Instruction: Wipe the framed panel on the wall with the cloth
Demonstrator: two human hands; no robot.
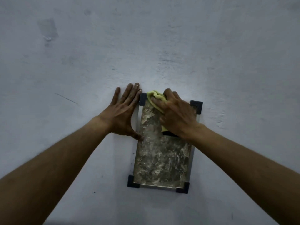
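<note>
A framed panel (162, 161) hangs on the wall, tall and narrow, with a mottled grey-brown face, a thin silver frame and black corner pieces. My right hand (177, 116) presses a yellow-green cloth (155, 97) against the panel's upper part, near the top edge. A dark strip of the cloth shows below my palm. My left hand (123, 111) lies flat on the wall beside the panel's upper left edge, fingers spread, thumb touching the frame.
The pale grey wall (162, 46) fills the view, scuffed in places. A small clear hook with a tape mark (47, 38) sits at the upper left. A thin scratch (66, 98) runs left of my left hand.
</note>
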